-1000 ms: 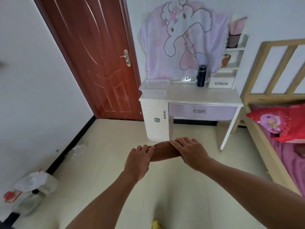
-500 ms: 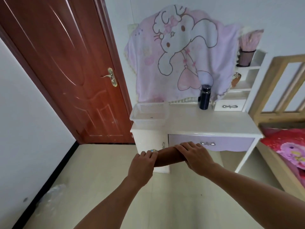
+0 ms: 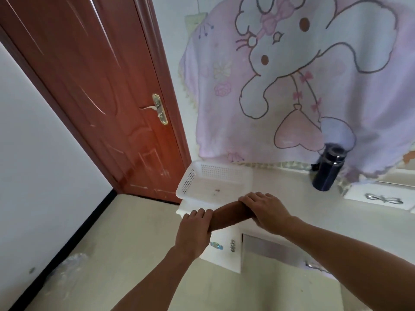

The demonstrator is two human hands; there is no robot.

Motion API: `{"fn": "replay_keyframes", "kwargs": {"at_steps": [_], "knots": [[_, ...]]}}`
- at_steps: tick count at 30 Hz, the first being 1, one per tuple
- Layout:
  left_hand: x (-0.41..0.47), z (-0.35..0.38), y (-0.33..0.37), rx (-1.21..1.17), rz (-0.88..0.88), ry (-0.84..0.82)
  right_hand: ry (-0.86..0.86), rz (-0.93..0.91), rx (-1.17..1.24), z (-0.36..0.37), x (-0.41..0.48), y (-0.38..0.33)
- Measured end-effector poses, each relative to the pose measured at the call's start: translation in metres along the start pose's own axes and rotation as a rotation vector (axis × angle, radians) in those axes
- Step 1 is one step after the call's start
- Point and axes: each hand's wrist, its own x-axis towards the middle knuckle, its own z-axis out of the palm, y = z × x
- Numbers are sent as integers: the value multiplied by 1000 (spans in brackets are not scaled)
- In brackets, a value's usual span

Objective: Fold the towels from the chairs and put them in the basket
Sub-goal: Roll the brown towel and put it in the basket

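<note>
A brown towel [image 3: 231,215], folded into a narrow bundle, is held level between both hands in front of the desk. My left hand [image 3: 195,232] grips its left end and my right hand [image 3: 267,212] grips its right end from above. Just beyond the towel a white perforated plastic basket [image 3: 190,180] stands on the left corner of the white desk [image 3: 287,187]. Nothing but a few specks lies in the basket. No chairs are in view.
A dark bottle [image 3: 327,170] stands on the desk to the right of the basket. A pink cartoon blanket [image 3: 292,75] hangs on the wall behind. A red-brown door [image 3: 101,97] is at the left. Crumpled clear plastic [image 3: 71,263] lies on the floor.
I have walked up to the desk; basket and desk now loom much closer, right beyond the towel. Both hands keep the same hold on the folded towel.
</note>
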Motion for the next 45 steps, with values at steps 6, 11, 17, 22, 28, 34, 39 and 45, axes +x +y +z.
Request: {"fn": "replay_keyframes", "kwargs": {"at_steps": [6,11,17,22,28,34,39,45], "knots": [[57,11,-27,-284,-265,-36,-122,-3,209,13,100,34],[111,24,-64,-521,-428,-98,-280,172,560,40,171,52],[181,53,-110,-868,-607,-183,-343,492,988,76,272,72],[213,78,-131,-796,-613,-329,-345,520,835,118,319,68],[226,99,-138,-545,-502,-364,-443,398,581,160,350,48],[214,112,-139,-300,-253,-397,-422,384,372,186,354,27],[210,120,-148,-133,-88,-478,-433,148,114,174,355,28],[214,124,-149,-117,11,-490,-286,-135,-74,165,350,25]]}}
